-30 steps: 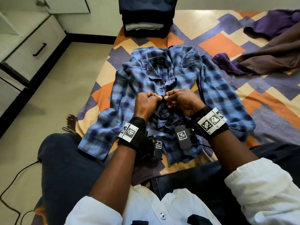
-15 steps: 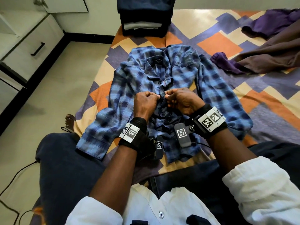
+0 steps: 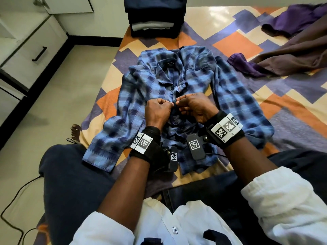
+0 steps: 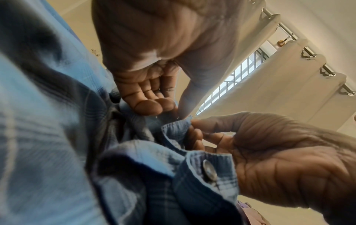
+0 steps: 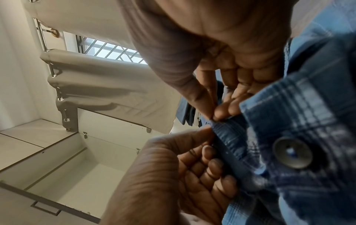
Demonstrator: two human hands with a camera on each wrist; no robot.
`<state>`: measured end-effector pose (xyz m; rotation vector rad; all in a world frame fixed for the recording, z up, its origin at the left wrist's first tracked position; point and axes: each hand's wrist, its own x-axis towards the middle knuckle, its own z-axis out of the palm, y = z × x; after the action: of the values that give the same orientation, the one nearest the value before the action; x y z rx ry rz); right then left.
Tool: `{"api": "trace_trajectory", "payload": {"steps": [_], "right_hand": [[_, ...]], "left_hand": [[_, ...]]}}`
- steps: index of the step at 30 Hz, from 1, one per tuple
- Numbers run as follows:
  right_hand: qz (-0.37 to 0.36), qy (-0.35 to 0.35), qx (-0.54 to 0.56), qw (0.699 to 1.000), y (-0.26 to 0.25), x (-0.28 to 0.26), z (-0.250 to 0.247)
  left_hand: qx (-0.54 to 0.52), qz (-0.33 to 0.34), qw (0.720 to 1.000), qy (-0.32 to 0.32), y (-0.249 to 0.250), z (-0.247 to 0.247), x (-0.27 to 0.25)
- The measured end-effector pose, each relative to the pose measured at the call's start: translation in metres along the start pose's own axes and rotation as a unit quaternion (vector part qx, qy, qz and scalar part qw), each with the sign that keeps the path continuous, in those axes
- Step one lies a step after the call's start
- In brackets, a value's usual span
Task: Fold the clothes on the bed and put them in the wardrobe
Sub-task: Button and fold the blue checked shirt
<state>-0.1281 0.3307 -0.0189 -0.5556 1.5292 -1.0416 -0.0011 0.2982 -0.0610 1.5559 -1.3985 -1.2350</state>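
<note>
A blue plaid shirt (image 3: 141,89) lies front-up on the patterned bed (image 3: 237,45), collar away from me and sleeves spread. Both my hands meet at its button placket, mid-chest. My left hand (image 3: 159,110) has its fingers curled on the placket edge (image 5: 227,141). My right hand (image 3: 192,105) pinches the facing edge between thumb and forefinger (image 5: 213,117). A fastened grey button (image 5: 292,152) sits just below the pinch, and it also shows in the left wrist view (image 4: 209,170). Further buttons below the hands look fastened.
A stack of folded dark clothes (image 3: 154,20) stands at the far end of the bed. Loose purple and brown garments (image 3: 292,50) lie at the right. A white drawer unit (image 3: 30,50) stands at the left across bare floor. A cable (image 3: 17,200) runs on the floor.
Both hands stay at the same spot on the placket; only the fingers shift slightly. The shirt has not visibly moved.
</note>
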Motion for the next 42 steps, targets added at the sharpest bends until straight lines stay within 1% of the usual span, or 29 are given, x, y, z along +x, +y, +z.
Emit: {"api": "trace_trajectory", "payload": {"steps": [3, 6, 9, 14, 16, 19, 22, 26, 28, 30, 35, 37, 40, 41, 42], "right_hand": [[0.001, 0.006, 0.005, 1.0, 0.001, 0.001, 0.001], [0.008, -0.009, 0.013, 1.0, 0.002, 0.001, 0.001], [0.002, -0.026, 0.003, 1.0, 0.002, 0.001, -0.001], [-0.019, -0.012, -0.015, 1.0, 0.005, 0.004, -0.001], [-0.039, -0.001, -0.038, 0.998, 0.007, 0.004, -0.001], [-0.089, 0.03, -0.101, 0.99, 0.011, 0.008, 0.002], [-0.12, 0.053, -0.136, 0.982, 0.016, 0.012, 0.006], [-0.163, 0.058, -0.159, 0.972, 0.019, 0.012, 0.01], [-0.166, 0.057, -0.175, 0.969, 0.018, 0.014, 0.008], [-0.156, 0.047, -0.18, 0.97, 0.016, 0.015, 0.005], [-0.132, 0.02, -0.192, 0.972, 0.012, 0.015, 0.001], [-0.092, 0.01, -0.18, 0.979, 0.008, 0.016, -0.001], [-0.007, -0.04, -0.129, 0.991, 0.003, 0.018, -0.008], [0.007, -0.048, -0.155, 0.987, 0.001, 0.017, -0.01], [0.012, -0.049, -0.203, 0.978, 0.002, 0.018, -0.012]], "left_hand": [[0.014, 0.006, 1.0, 0.003, -0.001, 0.001, 0.0], [0.015, 0.01, 1.0, -0.005, -0.002, 0.0, 0.001], [0.004, 0.017, 0.999, -0.028, -0.002, -0.004, 0.002], [0.003, 0.019, 0.997, -0.074, 0.002, -0.01, -0.001], [-0.012, 0.014, 0.996, -0.084, 0.002, -0.01, -0.001], [-0.063, -0.007, 0.993, -0.097, 0.002, -0.01, -0.001], [-0.092, -0.018, 0.991, -0.095, 0.003, -0.009, -0.002], [-0.099, -0.027, 0.991, -0.081, 0.004, -0.006, 0.0], [-0.122, -0.034, 0.989, -0.081, 0.005, -0.007, 0.0], [-0.144, -0.036, 0.986, -0.081, 0.004, -0.008, 0.0], [-0.142, -0.039, 0.985, -0.094, 0.0, -0.009, -0.001], [-0.138, -0.048, 0.984, -0.099, 0.001, -0.009, -0.003], [-0.126, -0.089, 0.983, -0.103, 0.006, -0.008, -0.004], [-0.106, -0.106, 0.982, -0.112, 0.006, -0.006, -0.004], [-0.072, -0.12, 0.982, -0.126, 0.005, -0.005, -0.004]]}}
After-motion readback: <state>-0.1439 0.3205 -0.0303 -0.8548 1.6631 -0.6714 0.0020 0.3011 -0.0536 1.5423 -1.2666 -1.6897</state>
